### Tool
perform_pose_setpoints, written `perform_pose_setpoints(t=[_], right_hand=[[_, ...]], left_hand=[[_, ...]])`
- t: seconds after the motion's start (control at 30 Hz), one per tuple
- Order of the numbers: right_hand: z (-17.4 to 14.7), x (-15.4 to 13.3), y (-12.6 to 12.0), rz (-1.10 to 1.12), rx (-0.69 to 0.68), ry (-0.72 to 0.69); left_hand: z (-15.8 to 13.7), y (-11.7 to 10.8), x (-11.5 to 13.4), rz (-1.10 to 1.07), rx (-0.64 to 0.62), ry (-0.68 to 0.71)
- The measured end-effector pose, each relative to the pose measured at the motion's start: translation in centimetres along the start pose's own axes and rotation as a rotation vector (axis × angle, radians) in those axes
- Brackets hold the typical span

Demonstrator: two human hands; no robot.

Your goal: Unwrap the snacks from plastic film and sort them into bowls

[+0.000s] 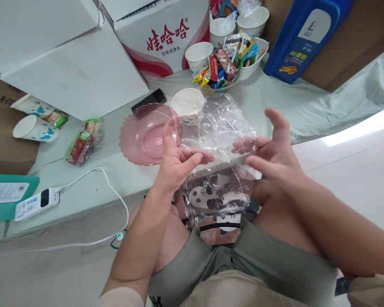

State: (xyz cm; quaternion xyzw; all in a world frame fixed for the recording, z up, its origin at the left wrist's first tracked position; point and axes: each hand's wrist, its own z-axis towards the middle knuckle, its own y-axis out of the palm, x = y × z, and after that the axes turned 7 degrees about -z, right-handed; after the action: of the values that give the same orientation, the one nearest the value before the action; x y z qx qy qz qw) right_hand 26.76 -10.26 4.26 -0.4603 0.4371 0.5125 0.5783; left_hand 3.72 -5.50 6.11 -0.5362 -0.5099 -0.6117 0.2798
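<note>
A clear, crinkled plastic bag (222,123) spreads between my hands, its upper part over the table and its lower part hanging past the edge above my lap. My left hand (181,160) is at the bag's left side, fingers stretched and apart. Opposite it, my right hand (273,151) has its fingers spread, with some fingertips behind or inside the film; I cannot tell which. Neither hand grips anything. Just left of my left hand lies a pink ribbed plate (131,140) with a wavy gold rim. A white paper cup (188,102) stands behind the bag.
A black phone (149,100) lies behind the plate. At the back are a bowl of wrapped snacks (222,68), paper cups, a white-and-red carton (160,42) and a blue jug (302,38). On the left, a white cable (107,179) runs from a white device (36,204).
</note>
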Motion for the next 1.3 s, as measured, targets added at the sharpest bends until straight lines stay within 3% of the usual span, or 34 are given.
perform_pose_setpoints(t=[0.13, 0.27, 0.47, 0.67, 0.77, 0.87, 0.93, 1.03, 1.13, 1.2, 1.3], right_hand=[[-0.3, -0.6, 0.1, -0.141, -0.048, -0.118], [-0.3, -0.4, 0.1, -0.281, -0.046, -0.154], [0.4, 0.6, 0.2, -0.601, 0.017, -0.176], [1.0, 0.7, 0.8, -0.803, 0.14, -0.34], [0.9, 0.0, 1.0, -0.641, 0.018, -0.295], [0.7, -0.3, 1.2, -0.351, -0.028, -0.029], [0.8, -0.3, 1.4, -0.154, 0.017, 0.135], [1.1, 0.0, 1.5, 0.105, -0.002, 0.259], [1.3, -0.1, 1.7, 0.185, -0.147, 0.401], [1.2, -0.3, 1.8, 0.173, -0.166, 0.483], [1.2, -0.6, 2.0, 0.234, -0.115, 0.522]], left_hand=[[-0.3, -0.1, 0.0, 0.057, -0.055, 0.195], [-0.2, -0.8, -0.1, 0.41, -0.201, 0.324], [0.8, -1.7, -1.3, 0.969, -0.061, 0.531], [1.1, -1.4, -2.0, 1.131, 0.199, 0.717], [0.9, -1.1, -1.6, 1.09, 0.139, 0.808], [0.7, -0.8, -1.2, 0.935, 0.007, 0.74], [0.6, -0.6, -1.2, 0.81, 0.028, 0.619], [0.8, -0.5, -1.5, 0.605, 0.097, 0.434], [1.3, -0.6, -1.5, 0.383, 0.157, 0.287], [1.5, -0.8, -1.3, 0.211, 0.181, 0.214], [1.6, -0.7, -0.9, -0.01, 0.051, 0.038]])
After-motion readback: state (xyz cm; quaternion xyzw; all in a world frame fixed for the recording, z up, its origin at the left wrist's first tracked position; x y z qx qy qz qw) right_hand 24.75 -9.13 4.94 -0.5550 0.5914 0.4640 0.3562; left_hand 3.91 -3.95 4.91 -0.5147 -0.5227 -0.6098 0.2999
